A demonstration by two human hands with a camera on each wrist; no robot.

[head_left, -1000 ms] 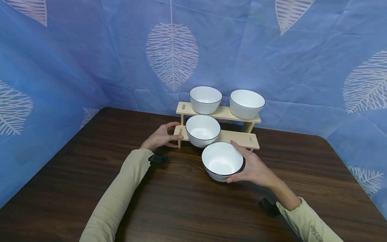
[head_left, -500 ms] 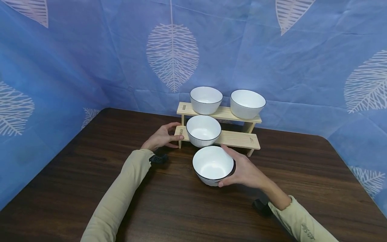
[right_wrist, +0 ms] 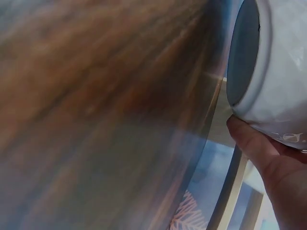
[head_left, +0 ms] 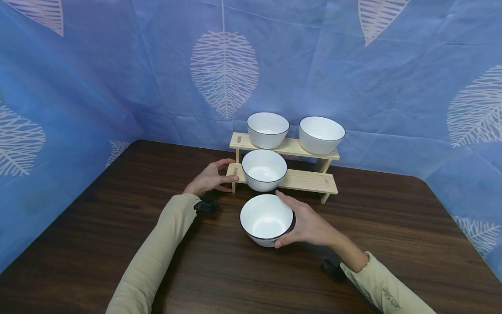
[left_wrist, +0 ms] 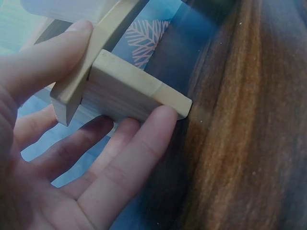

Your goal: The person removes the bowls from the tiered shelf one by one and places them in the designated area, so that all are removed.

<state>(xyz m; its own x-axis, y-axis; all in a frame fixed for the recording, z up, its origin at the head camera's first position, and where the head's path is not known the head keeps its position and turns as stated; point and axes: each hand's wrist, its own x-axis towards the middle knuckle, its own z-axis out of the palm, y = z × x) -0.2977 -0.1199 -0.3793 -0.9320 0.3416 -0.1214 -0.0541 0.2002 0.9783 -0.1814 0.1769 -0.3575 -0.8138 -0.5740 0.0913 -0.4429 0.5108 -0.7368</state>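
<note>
My right hand (head_left: 307, 224) grips a white bowl (head_left: 266, 216) with a dark rim by its right side, thumb near and fingers far. In the right wrist view the base of that bowl (right_wrist: 283, 67) shows, raised off the table. A two-tier wooden shelf (head_left: 310, 180) stands behind it. My left hand (head_left: 209, 176) holds the left end of the lower tier. In the left wrist view its thumb (left_wrist: 57, 57) lies on the plank and its fingertips touch the shelf's leg (left_wrist: 129, 88). Another white bowl (head_left: 264, 170) sits on the lower tier's left part.
Two more white bowls stand on the upper tier, a left bowl (head_left: 268, 130) and a right bowl (head_left: 322, 134). The shelf stands on a dark wooden table (head_left: 219, 270). A blue leaf-print cloth (head_left: 157, 65) hangs close behind the table's back edge.
My right hand has moved the gripped bowl left and nearer to me, away from the lower tier. My left hand keeps its place on the shelf.
</note>
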